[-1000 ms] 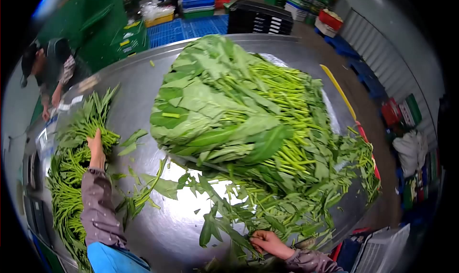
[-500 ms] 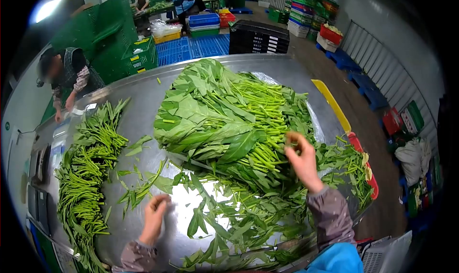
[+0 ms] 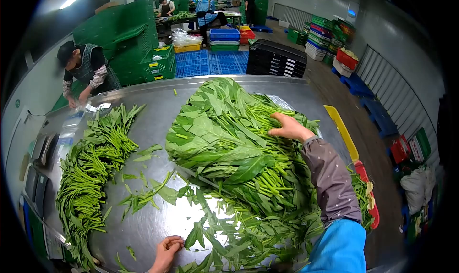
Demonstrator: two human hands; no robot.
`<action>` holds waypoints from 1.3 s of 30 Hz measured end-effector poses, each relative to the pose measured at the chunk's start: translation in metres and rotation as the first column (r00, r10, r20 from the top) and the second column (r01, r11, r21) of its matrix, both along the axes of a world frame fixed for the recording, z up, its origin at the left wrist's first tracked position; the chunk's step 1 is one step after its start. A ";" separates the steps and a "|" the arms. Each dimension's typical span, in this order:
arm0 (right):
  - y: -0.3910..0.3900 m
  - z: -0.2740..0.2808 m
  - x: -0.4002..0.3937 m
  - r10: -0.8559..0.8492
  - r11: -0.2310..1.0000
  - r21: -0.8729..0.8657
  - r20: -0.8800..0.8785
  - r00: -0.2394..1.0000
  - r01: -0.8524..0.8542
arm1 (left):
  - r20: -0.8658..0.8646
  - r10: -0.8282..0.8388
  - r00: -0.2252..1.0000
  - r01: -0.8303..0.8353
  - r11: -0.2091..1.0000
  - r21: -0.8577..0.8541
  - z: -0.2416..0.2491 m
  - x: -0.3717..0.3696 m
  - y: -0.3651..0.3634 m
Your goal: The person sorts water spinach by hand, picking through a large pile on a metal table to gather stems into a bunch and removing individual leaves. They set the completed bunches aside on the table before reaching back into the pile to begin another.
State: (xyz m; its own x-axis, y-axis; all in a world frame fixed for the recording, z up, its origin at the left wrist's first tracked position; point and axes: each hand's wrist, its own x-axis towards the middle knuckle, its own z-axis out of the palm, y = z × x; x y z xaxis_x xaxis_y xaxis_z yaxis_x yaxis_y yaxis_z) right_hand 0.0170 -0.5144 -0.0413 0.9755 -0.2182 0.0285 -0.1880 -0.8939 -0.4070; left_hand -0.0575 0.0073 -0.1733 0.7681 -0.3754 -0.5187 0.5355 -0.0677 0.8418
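Observation:
A big heap of long-stemmed leafy greens, likely water spinach (image 3: 224,139), lies on the steel table, leaves to the left and stems to the right. My right hand (image 3: 289,127) is over the stem side at the heap's upper right, thumb and fingers apart, holding nothing. Low in the view, my left hand (image 3: 167,249) is loosely closed, fingers curled together, with no item showing in it. Its fingertips are beside loose leaves (image 3: 196,232) scattered along the table's near side. Bundled greens (image 3: 91,182) form a long row at the left.
The steel table (image 3: 148,93) has a yellow tray (image 3: 342,132) and a red tray (image 3: 373,206) along its right edge. A person (image 3: 88,69) works at the far left corner. Black crates (image 3: 277,57) stand behind the table; blue pallets (image 3: 377,115) line the right wall.
My right hand has moved up and left across the stems, away from the heap's lower right. My left hand has dropped toward the bottom edge. The view has tilted up.

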 end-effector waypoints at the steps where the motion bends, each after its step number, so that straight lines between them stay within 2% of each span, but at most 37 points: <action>1: -0.010 -0.007 0.010 -0.053 0.997 0.063 0.020 0.998 0.052 | -0.041 0.021 0.999 -0.021 1.000 0.009 -0.002 -0.003 0.000; 2: -0.012 -0.005 0.018 -0.123 0.992 0.027 0.037 0.992 0.122 | -0.038 0.028 0.999 -0.028 1.000 0.008 -0.005 -0.007 0.001; 3: -0.014 -0.002 0.022 -0.118 0.993 0.027 0.042 0.992 0.117 | -0.022 0.019 1.000 -0.019 1.000 0.006 -0.010 -0.012 0.003; 5: -0.016 0.003 0.031 -0.168 0.942 -0.309 -0.084 0.982 0.135 | 0.013 0.003 1.000 -0.003 1.000 0.005 -0.013 -0.015 0.005; 7: -0.036 -0.011 0.045 -0.152 0.958 -0.264 -0.130 0.980 0.113 | -0.004 0.062 0.998 -0.062 0.998 -0.019 -0.009 -0.019 0.001; 9: -0.059 -0.026 0.055 -0.079 0.973 -0.219 -0.041 0.996 0.068 | -0.037 0.065 0.997 -0.066 0.997 -0.039 -0.010 -0.021 0.001; 10: -0.070 -0.031 0.061 -0.105 0.994 -0.054 -0.180 0.978 0.097 | -0.050 0.074 0.996 -0.075 0.997 -0.016 -0.009 -0.021 -0.001; 11: -0.068 -0.027 0.062 -0.103 0.994 -0.054 -0.176 0.979 0.095 | -0.045 0.077 0.996 -0.077 0.997 -0.017 -0.011 -0.019 0.000; 13: -0.059 -0.012 0.059 -0.086 0.996 -0.046 -0.318 0.944 0.075 | -0.019 0.072 0.997 -0.072 0.997 0.001 -0.018 -0.019 0.003; 14: -0.061 -0.006 0.064 -0.059 0.992 -0.123 -0.385 0.921 0.012 | -0.020 0.078 0.997 -0.077 0.997 0.006 -0.016 -0.017 0.004; 17: -0.060 0.003 0.065 -0.059 0.987 -0.160 -0.434 0.899 -0.012 | -0.036 0.102 0.994 -0.102 0.995 0.016 -0.014 -0.017 0.004; 19: -0.054 0.001 0.063 -0.072 0.983 -0.185 -0.401 0.913 -0.003 | -0.072 0.135 0.988 -0.133 0.991 0.031 -0.017 -0.018 0.004; 21: -0.061 -0.010 0.062 -0.017 1.000 -0.019 -0.295 0.955 0.013 | -0.072 0.124 0.990 -0.122 0.992 0.031 -0.016 -0.017 0.004; 22: -0.063 -0.015 0.058 -0.021 0.999 -0.037 -0.221 0.975 0.013 | -0.067 0.123 0.990 -0.122 0.992 0.023 -0.015 -0.017 0.004; 23: -0.056 -0.010 0.054 -0.023 0.999 -0.041 -0.224 0.974 0.014 | -0.071 0.121 0.990 -0.120 0.993 0.019 -0.014 -0.017 0.002; 25: -0.043 -0.001 0.050 -0.079 0.954 -0.300 -0.151 0.985 0.031 | -0.091 0.122 0.988 -0.118 0.992 0.044 -0.009 -0.016 0.001; 26: -0.041 0.002 0.047 -0.086 0.941 -0.333 -0.084 0.993 0.053 | -0.095 0.116 0.989 -0.112 0.993 0.048 -0.006 -0.016 0.001; 27: -0.039 0.007 0.044 -0.102 0.953 -0.291 -0.031 0.994 0.089 | -0.082 0.104 0.991 -0.101 0.994 0.040 -0.004 -0.017 0.001; 29: -0.030 0.025 0.031 -0.025 0.963 -0.267 0.036 0.999 0.034 | -0.070 0.091 0.993 -0.089 0.996 0.026 -0.003 -0.018 0.002; 30: -0.024 0.033 0.025 -0.027 0.962 -0.269 0.033 0.999 0.035 | -0.067 0.095 0.993 -0.093 0.995 0.033 -0.004 -0.018 0.002; 32: -0.009 0.039 0.011 0.106 0.994 -0.007 -0.287 0.952 -0.112 | -0.068 0.098 0.993 -0.096 0.995 0.034 -0.011 -0.020 0.002; 33: -0.005 0.027 0.008 0.150 0.982 -0.056 -0.339 0.929 -0.179 | -0.059 0.106 0.993 -0.105 0.994 0.018 -0.018 -0.020 0.004; 35: 0.006 -0.001 0.007 0.153 0.952 -0.212 -0.289 0.945 -0.219 | -0.049 0.112 0.993 -0.112 0.994 0.000 -0.021 -0.021 0.004; 37: 0.008 0.004 0.001 0.163 0.950 -0.228 -0.224 0.961 -0.214 | -0.024 0.068 0.997 -0.067 0.997 0.023 -0.016 -0.020 0.005; 39: 0.025 0.016 -0.005 0.053 0.935 -0.328 -0.250 0.967 -0.136 | -0.039 0.070 0.997 -0.070 0.998 0.011 -0.007 -0.022 0.002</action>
State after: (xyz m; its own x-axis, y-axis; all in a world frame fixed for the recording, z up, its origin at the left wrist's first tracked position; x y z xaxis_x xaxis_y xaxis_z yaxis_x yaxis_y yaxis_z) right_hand 0.0119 -0.4896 -0.0252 0.9790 -0.1418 -0.1462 -0.1479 -0.9885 -0.0312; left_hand -0.0795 0.0092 -0.1799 0.7712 -0.3163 -0.5525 0.5719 -0.0372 0.8195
